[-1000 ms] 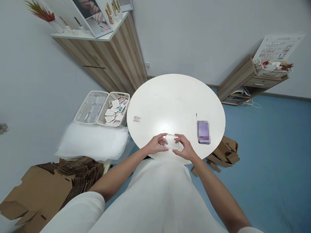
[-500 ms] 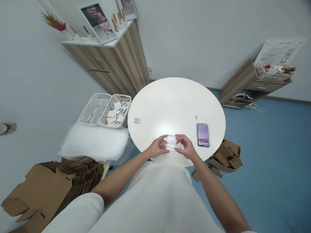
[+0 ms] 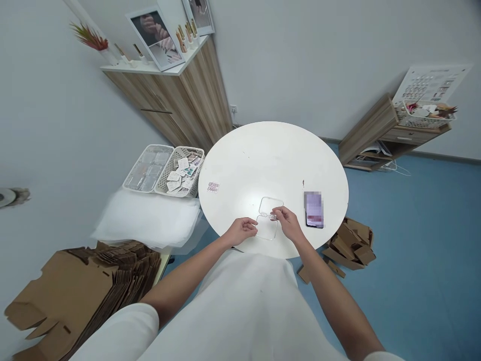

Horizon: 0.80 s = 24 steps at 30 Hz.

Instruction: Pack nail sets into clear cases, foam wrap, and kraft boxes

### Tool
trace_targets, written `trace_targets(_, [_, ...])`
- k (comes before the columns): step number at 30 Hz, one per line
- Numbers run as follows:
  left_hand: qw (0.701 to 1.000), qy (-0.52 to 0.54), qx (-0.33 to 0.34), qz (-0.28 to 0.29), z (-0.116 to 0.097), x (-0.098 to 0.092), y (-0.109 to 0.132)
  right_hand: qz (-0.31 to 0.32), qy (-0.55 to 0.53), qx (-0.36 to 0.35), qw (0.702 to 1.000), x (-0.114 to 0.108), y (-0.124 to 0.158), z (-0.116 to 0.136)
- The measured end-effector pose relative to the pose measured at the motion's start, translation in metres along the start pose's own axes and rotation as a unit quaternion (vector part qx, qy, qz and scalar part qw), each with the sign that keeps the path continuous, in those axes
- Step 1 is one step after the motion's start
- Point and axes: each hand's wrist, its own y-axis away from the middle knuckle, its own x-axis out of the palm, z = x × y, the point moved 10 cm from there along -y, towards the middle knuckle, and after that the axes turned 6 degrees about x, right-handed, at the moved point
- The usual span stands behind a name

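"Since half a second ago, the clear case [image 3: 268, 220] has gone from folded between both hands to two hinged halves spread at the table's [image 3: 278, 155] near edge; resting or slightly lifted, one cannot tell."

"And the person's fingers?"

"Right hand [image 3: 284, 219]: thumb and fingertips pinched together on the hinge's right end, seemingly steadying both halves where they meet. Left hand [image 3: 242, 231]: fingers loosely curled at the nearer half's left side; whether they grip, one cannot tell."

"Other things?"

"Printed card [image 3: 212, 187] by the left edge, phone [image 3: 314, 209] near the right, perhaps giving the hands room."
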Motion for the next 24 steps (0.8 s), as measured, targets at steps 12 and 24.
trace_targets(12, [0.997, -0.010, 0.004, -0.073, 0.022, -0.014, -0.008, -0.022, -0.064, 0.117, 0.991, 0.009, 0.013, -0.059])
trace_targets(24, [0.988, -0.093, -0.030, -0.119, 0.066, -0.022, -0.026, -0.018, 0.034, 0.154, 0.987, 0.028, 0.027, -0.110])
